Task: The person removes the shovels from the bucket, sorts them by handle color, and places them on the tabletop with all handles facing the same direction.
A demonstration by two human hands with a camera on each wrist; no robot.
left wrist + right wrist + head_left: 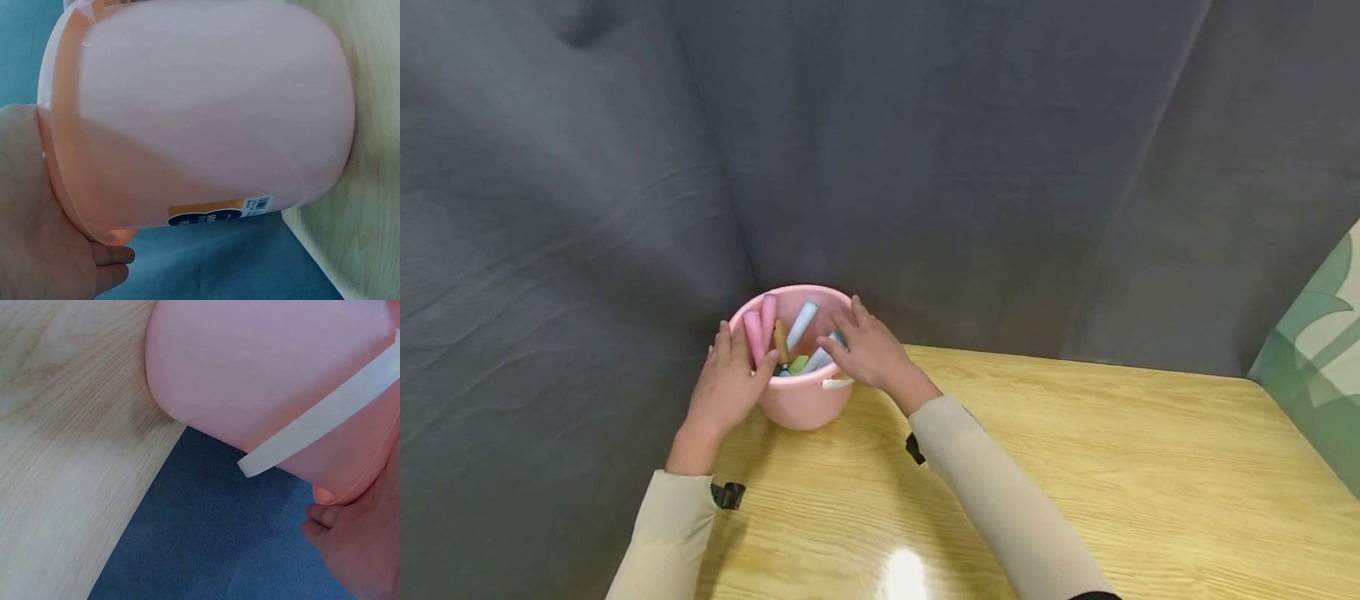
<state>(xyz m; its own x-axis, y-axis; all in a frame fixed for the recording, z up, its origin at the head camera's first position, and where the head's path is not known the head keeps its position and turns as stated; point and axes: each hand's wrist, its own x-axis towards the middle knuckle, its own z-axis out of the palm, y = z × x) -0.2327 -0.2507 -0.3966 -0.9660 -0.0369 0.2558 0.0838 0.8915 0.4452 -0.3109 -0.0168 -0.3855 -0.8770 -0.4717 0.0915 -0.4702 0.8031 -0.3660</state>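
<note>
A pink plastic bucket (805, 407) stands at the far left of the wooden table. My left hand (726, 387) grips its left rim, thumb over the inner side and fingers along the outside. On the opposite rim, my right hand (872, 350) holds on the same way. Inside the bucket lean pink sticks (753, 333), a light blue stick (802, 323), a brown-yellow piece (782, 340) and a green piece (798, 364); their lower ends are hidden. A white handle (325, 419) hangs down the bucket's side in the right wrist view. The left wrist view shows a label (212, 212) on its wall.
Dark grey cloth (925, 183) hangs behind the table and along its left side, close to the bucket. The wooden tabletop (1075, 450) stretches to the right, ending at a green leaf-patterned panel (1318, 367).
</note>
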